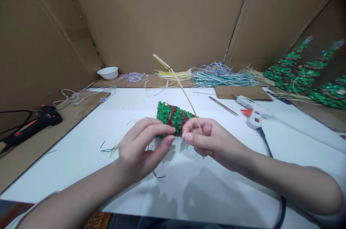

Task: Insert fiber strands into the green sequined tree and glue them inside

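Note:
In the middle of the white work surface (89,131) a small green beaded Christmas tree (163,114) lies on its side, wound with red beaded strands. My right hand (208,139) pinches a thin yellow and white wire tie (183,92), which rises up and to the left with a bend near its top. My left hand (146,146) is in front of the tree, thumb and fingertips brought nearly together; anything between them is too small to make out. Both hands partly hide the tree.
Bundles of yellow ties (175,74) and green-white ties (227,78) lie at the back, near a white bowl (108,73). A white glue gun (254,113) and a pen (223,106) lie right. A black glue gun (35,124) is left; finished trees (305,66) stand far right.

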The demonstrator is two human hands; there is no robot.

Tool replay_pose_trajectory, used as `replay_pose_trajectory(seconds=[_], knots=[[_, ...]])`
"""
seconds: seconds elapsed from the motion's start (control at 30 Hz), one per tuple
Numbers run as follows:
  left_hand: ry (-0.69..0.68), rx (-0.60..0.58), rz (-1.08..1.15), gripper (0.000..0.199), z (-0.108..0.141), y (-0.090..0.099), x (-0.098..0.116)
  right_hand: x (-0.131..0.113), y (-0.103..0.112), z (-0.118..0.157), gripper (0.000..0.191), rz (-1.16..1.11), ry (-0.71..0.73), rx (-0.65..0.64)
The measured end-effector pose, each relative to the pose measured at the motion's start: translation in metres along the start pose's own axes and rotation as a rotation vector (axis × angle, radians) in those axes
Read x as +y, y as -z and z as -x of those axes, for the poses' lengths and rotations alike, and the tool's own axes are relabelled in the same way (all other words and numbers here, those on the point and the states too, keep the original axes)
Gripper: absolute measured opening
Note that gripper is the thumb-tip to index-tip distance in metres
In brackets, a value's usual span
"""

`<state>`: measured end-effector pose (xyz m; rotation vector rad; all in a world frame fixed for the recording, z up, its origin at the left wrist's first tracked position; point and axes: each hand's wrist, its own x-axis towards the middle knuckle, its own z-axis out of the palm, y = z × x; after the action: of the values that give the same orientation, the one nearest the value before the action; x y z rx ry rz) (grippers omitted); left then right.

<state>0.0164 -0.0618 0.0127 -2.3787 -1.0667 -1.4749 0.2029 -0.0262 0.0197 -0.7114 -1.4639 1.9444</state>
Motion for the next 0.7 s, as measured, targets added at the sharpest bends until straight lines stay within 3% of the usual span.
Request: replay_pose_trajectory(seconds=[0.43,0.7], knots=[[0.020,-0.041,-0.059,0.014,-0.0013,-0.0022,0.0093,0.0029,-0.0042,0.0009,0.016,0.115,-0.005,0.071],[-0.079,-0.122,-0.177,0.013,-0.0049,0.0005,0.0068,0.0012,-0.0028,0.0017,0.013,0.228,0.008,0.082]])
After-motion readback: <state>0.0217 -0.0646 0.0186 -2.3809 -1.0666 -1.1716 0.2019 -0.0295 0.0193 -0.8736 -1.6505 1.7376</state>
